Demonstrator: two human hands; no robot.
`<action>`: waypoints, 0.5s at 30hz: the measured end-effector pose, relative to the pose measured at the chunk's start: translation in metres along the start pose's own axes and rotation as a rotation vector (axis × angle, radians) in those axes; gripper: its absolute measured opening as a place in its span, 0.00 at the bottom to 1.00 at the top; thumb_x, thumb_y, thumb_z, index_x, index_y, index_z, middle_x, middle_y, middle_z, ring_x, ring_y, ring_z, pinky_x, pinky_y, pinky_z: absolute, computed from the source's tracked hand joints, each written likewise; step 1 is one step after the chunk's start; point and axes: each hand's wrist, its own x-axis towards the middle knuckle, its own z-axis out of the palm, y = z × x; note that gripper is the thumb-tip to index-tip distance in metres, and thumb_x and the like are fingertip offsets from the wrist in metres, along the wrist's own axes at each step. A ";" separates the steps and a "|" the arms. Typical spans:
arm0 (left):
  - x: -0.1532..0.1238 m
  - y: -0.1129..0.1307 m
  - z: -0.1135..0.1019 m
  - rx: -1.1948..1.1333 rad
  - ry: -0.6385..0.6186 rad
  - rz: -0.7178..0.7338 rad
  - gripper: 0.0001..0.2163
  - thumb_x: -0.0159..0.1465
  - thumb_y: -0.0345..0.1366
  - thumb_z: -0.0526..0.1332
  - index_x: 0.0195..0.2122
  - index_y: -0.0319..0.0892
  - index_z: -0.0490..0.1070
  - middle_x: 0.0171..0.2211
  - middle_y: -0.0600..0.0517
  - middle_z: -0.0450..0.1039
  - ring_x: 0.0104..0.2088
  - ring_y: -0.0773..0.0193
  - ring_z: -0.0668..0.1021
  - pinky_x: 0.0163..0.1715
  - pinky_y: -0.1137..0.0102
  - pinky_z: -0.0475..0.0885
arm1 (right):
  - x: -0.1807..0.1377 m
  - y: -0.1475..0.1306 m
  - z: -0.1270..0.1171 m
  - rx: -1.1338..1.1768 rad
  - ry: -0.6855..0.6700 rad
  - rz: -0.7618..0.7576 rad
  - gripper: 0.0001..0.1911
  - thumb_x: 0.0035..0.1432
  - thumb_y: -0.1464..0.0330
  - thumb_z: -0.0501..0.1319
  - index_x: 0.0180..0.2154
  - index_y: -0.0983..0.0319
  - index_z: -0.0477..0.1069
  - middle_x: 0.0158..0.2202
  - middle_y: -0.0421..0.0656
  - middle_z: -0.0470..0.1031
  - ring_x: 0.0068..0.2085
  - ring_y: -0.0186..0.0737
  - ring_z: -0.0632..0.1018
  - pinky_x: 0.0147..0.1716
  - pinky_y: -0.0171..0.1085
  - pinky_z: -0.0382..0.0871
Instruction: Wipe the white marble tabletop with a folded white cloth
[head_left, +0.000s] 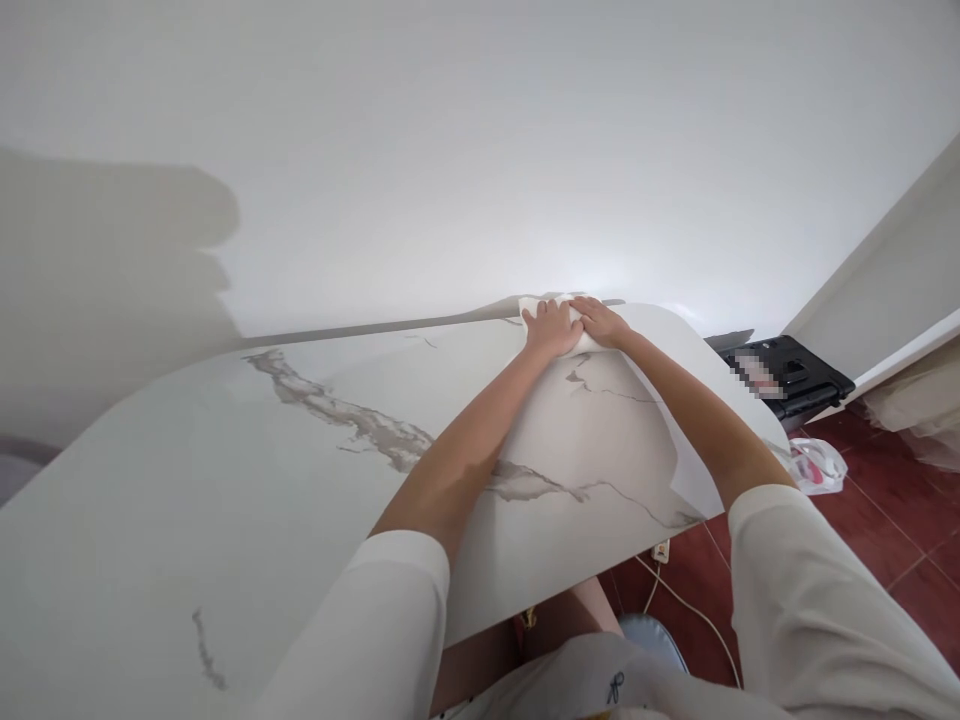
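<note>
Pressing on white cloth (589,344), your left hand (552,327) and right hand (600,321) sit side by side, palms down, fingers extended, not wrapped around it. Cloth lies beneath both, edges showing, at marbled table (195,460)'s far edge near wall (480,150).

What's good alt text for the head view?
A person's left hand and right hand rest close together on a white cloth at the far edge of a white, grey-veined table, near a pale wall. Beyond the table's right end are a black case and plastic bag.
</note>
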 end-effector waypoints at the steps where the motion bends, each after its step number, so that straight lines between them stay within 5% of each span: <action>1: 0.001 0.002 0.001 0.006 0.001 -0.006 0.25 0.68 0.42 0.43 0.63 0.41 0.59 0.64 0.39 0.61 0.66 0.48 0.59 0.64 0.45 0.52 | 0.001 0.005 0.000 0.002 -0.004 -0.012 0.30 0.64 0.66 0.45 0.65 0.60 0.60 0.68 0.41 0.60 0.70 0.45 0.56 0.71 0.52 0.45; 8: 0.016 0.020 0.010 -0.027 0.048 -0.041 0.24 0.68 0.43 0.43 0.61 0.41 0.61 0.62 0.39 0.63 0.64 0.47 0.61 0.63 0.45 0.53 | 0.003 0.027 -0.010 -0.025 -0.024 0.045 0.31 0.63 0.67 0.45 0.66 0.60 0.59 0.69 0.40 0.57 0.70 0.45 0.56 0.70 0.52 0.48; 15: 0.016 0.019 0.015 -0.055 0.053 -0.078 0.27 0.68 0.46 0.44 0.64 0.41 0.59 0.68 0.39 0.55 0.68 0.45 0.54 0.64 0.47 0.51 | -0.006 0.014 -0.016 -0.026 -0.043 0.084 0.32 0.63 0.68 0.43 0.68 0.62 0.56 0.71 0.38 0.54 0.71 0.43 0.53 0.71 0.49 0.42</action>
